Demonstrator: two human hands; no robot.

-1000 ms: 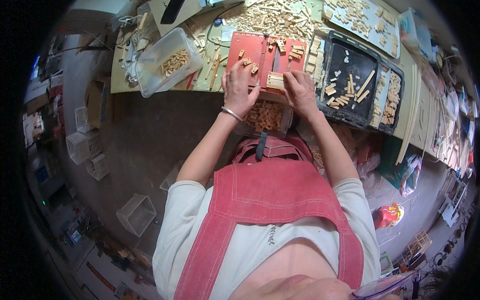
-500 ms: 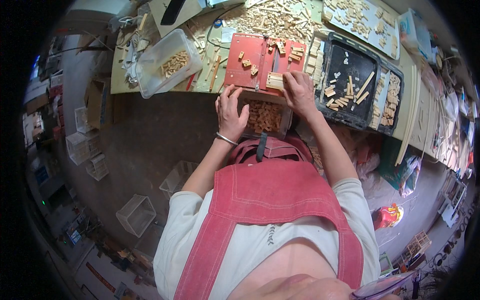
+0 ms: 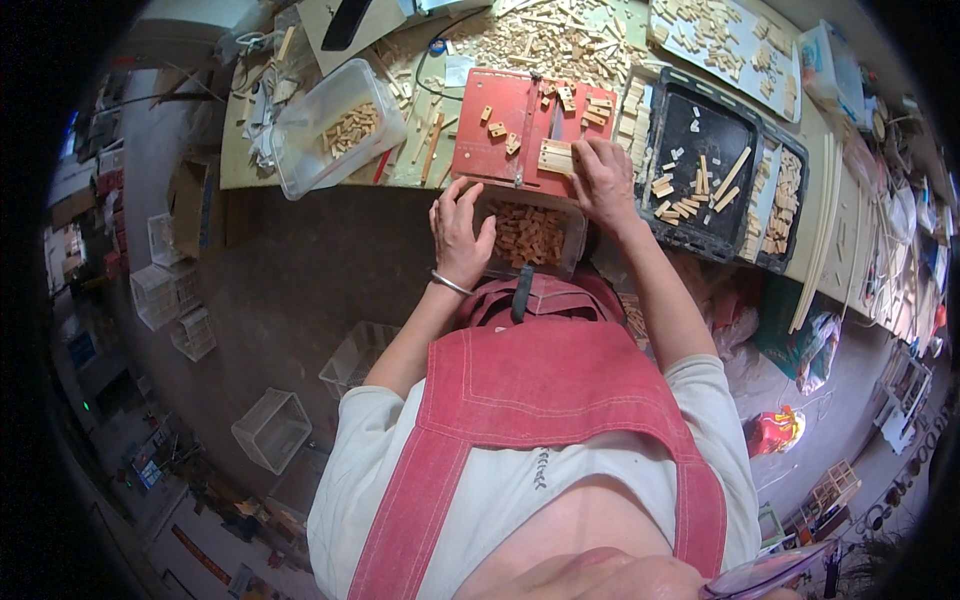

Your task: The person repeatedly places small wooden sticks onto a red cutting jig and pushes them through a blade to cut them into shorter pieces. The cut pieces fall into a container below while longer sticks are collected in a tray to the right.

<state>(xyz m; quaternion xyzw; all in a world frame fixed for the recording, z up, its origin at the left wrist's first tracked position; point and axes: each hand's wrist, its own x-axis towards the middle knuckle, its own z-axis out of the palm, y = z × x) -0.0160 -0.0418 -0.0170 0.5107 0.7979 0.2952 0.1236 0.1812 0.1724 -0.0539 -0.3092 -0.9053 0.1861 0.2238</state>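
Observation:
A flat red board (image 3: pixel 495 155) with a slot and a thin metal strip lies at the table's front edge. My right hand (image 3: pixel 604 182) is closed on the right end of a small set of pale wooden strips (image 3: pixel 555 156) lying on this board. At the board's front left corner, my left hand (image 3: pixel 461 228) holds nothing. Its fingers are spread and the fingertips are at or beside the edge; whether they touch it I cannot tell. Several small drilled wooden blocks (image 3: pixel 497 130) lie on the board. Below it, between my hands, is a clear bin (image 3: pixel 574 250) of small wooden blocks.
Left of the board stands a clear plastic box (image 3: pixel 290 150) partly filled with blocks. A black tray (image 3: pixel 700 238) with sticks and offcuts sits to the right. Behind is a heap of wood pieces (image 3: pixel 550 38). Long thin strips (image 3: pixel 822 225) lie along the right side.
The red board and the wooden strips on it have shifted slightly to the right. My right hand has moved a little the same way; my left hand has barely moved.

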